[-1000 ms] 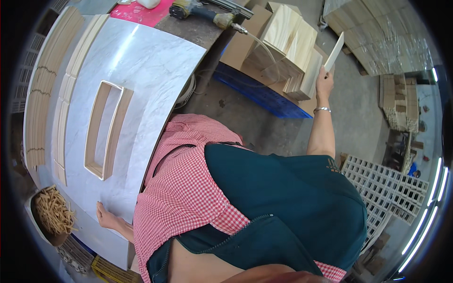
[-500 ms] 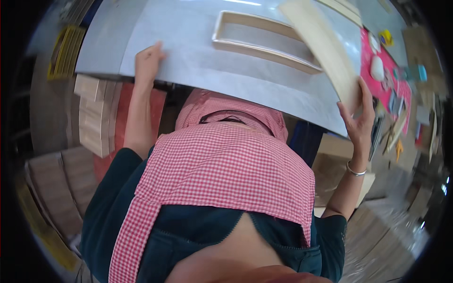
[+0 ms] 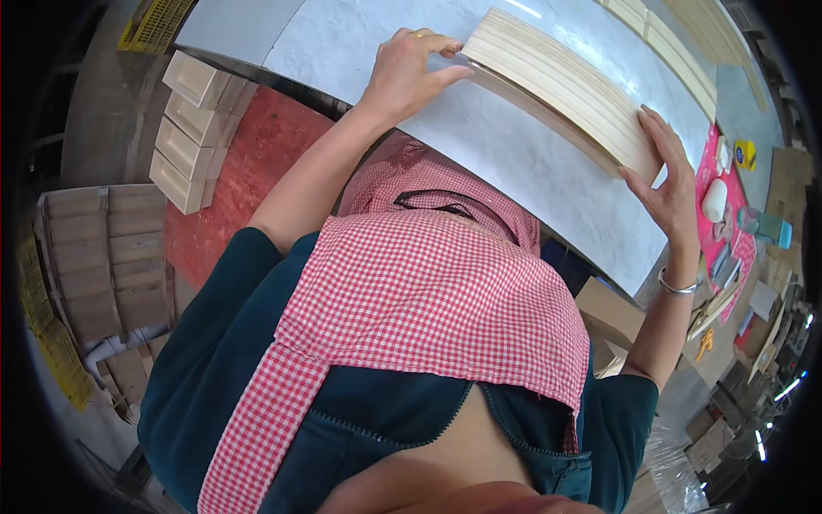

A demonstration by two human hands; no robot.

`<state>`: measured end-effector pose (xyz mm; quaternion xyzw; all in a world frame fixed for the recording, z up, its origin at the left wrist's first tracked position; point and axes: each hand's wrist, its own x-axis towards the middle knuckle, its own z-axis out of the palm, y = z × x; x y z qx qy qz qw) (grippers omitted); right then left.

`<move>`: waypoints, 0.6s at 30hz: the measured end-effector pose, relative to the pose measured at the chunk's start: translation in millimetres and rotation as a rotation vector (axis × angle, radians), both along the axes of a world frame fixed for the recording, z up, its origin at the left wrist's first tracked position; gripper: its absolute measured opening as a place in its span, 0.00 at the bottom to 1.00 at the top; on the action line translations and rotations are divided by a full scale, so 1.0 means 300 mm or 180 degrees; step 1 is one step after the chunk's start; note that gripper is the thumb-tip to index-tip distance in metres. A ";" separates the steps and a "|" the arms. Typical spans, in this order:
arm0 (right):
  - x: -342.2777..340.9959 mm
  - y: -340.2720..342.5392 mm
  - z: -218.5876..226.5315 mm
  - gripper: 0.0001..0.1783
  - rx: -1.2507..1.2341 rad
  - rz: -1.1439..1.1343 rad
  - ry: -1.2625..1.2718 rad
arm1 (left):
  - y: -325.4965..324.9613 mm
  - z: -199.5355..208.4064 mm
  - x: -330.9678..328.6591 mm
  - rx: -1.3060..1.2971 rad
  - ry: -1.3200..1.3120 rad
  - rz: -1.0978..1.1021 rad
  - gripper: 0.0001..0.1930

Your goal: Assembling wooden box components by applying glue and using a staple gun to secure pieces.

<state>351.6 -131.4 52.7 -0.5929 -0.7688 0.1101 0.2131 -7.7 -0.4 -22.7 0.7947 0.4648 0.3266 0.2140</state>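
Observation:
A pale wooden board (image 3: pixel 561 81) lies flat over a narrow rectangular wooden frame (image 3: pixel 541 115), on a grey-white tabletop (image 3: pixel 342 51). Only the near side of the frame shows; the board hides most of the rest. My left hand (image 3: pixel 411 73) is at the board's left end, fingertips and thumb closed about the corner where board and frame meet. At the right end my right hand (image 3: pixel 668 176) grips the board, its thumb on the near side and its fingers on the far edge.
Long pale wood strips (image 3: pixel 668 51) lie along the table's far right. Past them, a pink cloth (image 3: pixel 709 163) bears a white rounded object (image 3: pixel 714 200). A clear bottle (image 3: pixel 762 224) stands nearby. Stacked wooden boxes (image 3: pixel 184 137) sit below left on a red surface (image 3: pixel 248 163).
The board, formerly slanted above the frame's right end, now lies along it. My left hand has moved right from the bare tabletop to the left end. My view has turned slightly.

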 end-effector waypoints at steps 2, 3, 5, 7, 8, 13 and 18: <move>0.005 0.012 0.003 0.40 -0.0086 0.0021 0.0032 | -0.001 -0.002 0.011 -0.0019 0.0107 0.0059 0.16; 0.007 0.017 0.004 0.40 -0.0130 0.0031 0.0046 | -0.004 -0.004 0.013 -0.0029 0.0160 0.0087 0.16; 0.015 0.017 0.003 0.40 -0.0173 0.0005 0.0059 | -0.004 -0.006 0.024 -0.0039 0.0211 0.0081 0.15; 0.029 0.017 -0.009 0.40 -0.0198 0.0042 0.0057 | -0.001 -0.016 0.037 0.0146 0.0270 0.0124 0.14; 0.036 0.020 -0.018 0.40 -0.0214 0.0055 0.0051 | 0.000 -0.022 0.041 0.0235 0.0293 0.0141 0.14; 0.047 0.033 -0.076 0.38 -0.0047 -0.0053 -0.0130 | 0.004 -0.004 0.037 0.0431 0.0174 0.0006 0.11; 0.054 0.030 -0.107 0.36 0.0217 -0.0017 -0.0634 | 0.006 0.001 0.045 0.0433 0.0124 -0.0074 0.10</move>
